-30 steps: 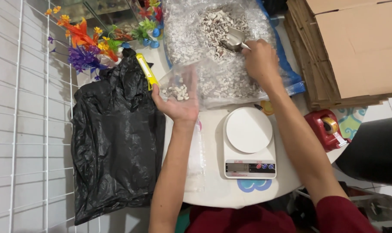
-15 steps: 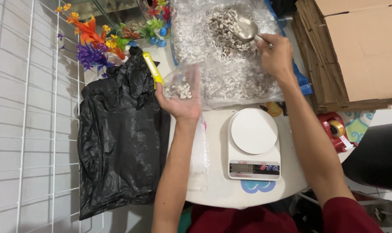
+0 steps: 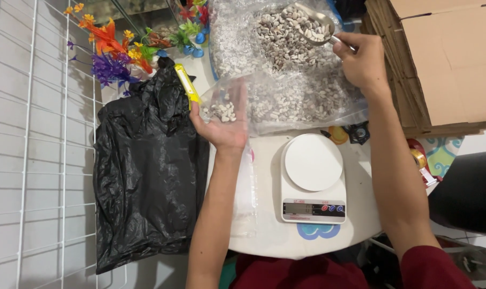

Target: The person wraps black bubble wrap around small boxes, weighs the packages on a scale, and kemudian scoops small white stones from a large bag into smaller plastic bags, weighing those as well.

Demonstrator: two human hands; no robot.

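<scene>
A white kitchen scale (image 3: 313, 179) is sitting on the white round table (image 3: 264, 235), with a black plastic bag (image 3: 146, 176), colourful artificial flowers (image 3: 114, 51) and flattened cardboard boxes (image 3: 446, 59) lying around it.

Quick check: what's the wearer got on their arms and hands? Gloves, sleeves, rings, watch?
Both the left hand and the right hand are bare: no gloves, and no rings or watch show. The forearms are uncovered. A dark red sleeve shows on the right upper arm, matching the dark red garment at the bottom edge.

Both hands (image 3: 224, 126) (image 3: 363, 61) closed in grip
</scene>
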